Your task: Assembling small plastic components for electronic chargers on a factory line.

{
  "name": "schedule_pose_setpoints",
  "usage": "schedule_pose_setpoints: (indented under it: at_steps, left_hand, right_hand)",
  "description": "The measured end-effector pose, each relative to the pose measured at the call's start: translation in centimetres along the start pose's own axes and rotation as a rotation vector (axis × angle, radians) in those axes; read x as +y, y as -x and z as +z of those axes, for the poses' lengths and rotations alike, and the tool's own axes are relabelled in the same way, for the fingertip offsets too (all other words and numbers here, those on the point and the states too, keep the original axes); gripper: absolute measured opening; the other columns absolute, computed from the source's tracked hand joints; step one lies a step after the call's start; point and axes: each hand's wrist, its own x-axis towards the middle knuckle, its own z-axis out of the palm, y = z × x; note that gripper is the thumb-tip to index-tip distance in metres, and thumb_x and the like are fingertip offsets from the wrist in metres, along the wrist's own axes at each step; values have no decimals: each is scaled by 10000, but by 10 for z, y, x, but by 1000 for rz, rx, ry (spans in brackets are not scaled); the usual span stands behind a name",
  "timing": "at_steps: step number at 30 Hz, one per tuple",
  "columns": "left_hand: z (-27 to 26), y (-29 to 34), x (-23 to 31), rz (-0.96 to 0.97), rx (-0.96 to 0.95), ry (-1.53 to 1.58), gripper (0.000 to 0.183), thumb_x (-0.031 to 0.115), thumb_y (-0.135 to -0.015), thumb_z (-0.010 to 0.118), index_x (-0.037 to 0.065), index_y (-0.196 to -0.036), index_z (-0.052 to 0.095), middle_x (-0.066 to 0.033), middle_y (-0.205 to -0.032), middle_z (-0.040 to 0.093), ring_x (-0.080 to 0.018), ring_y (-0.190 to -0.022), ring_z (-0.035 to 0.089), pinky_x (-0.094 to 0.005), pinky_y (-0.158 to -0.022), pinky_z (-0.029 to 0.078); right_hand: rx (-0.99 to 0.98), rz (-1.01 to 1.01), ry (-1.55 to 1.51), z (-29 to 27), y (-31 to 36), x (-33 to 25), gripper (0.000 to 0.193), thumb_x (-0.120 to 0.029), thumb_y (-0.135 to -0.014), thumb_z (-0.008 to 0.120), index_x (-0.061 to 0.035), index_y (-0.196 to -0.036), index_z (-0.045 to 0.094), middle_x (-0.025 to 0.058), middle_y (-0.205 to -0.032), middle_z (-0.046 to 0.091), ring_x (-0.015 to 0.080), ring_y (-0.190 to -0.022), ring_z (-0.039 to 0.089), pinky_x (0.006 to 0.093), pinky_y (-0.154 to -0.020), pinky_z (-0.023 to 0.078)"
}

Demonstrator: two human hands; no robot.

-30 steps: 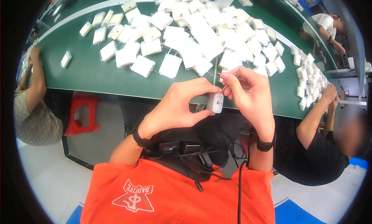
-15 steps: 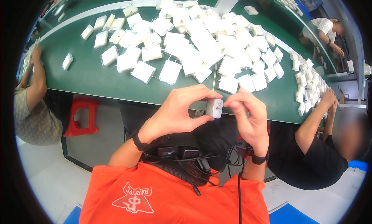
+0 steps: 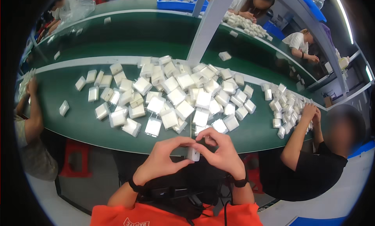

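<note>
- I see the left hand [image 3: 161, 156] gripping a white block [image 3: 193, 155] between thumb and fingers.
- The right hand [image 3: 223, 152] is bent in close, thumb and forefinger at the block's upper end; I cannot tell whether they pinch anything.
- Beyond both hands I note a loose pile of white blocks [image 3: 184, 109] on the green table [image 3: 93, 134].
- Well right of the right hand, I log a co-worker's hands [image 3: 311, 110] at another heap [image 3: 288, 105].
</note>
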Motion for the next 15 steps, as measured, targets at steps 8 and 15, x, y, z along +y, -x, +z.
schedule_pose_setpoints:
  at_steps: [8,15]
  left_hand:
    - [-1,3,-7,69,21,-141,519,46,-808,921,57,-1299,755,-118,-1233,794,-268,-1133,787,-359,-993,605]
    - [3,-9,-9,81,36,-82,497,40,-801,922,36,-1272,764,-118,-1241,792,-255,-1141,784,-357,-1015,602]
  right_hand:
    - [60,7,13,0,2,3,230,-123,-980,818,-27,-1143,687,39,-861,621,122,-736,431,294,-671,419]
    - [212,-127,-137,-14,9,0,181,-128,-1113,660,31,-1087,742,65,-961,682,165,-866,600,292,-814,472]
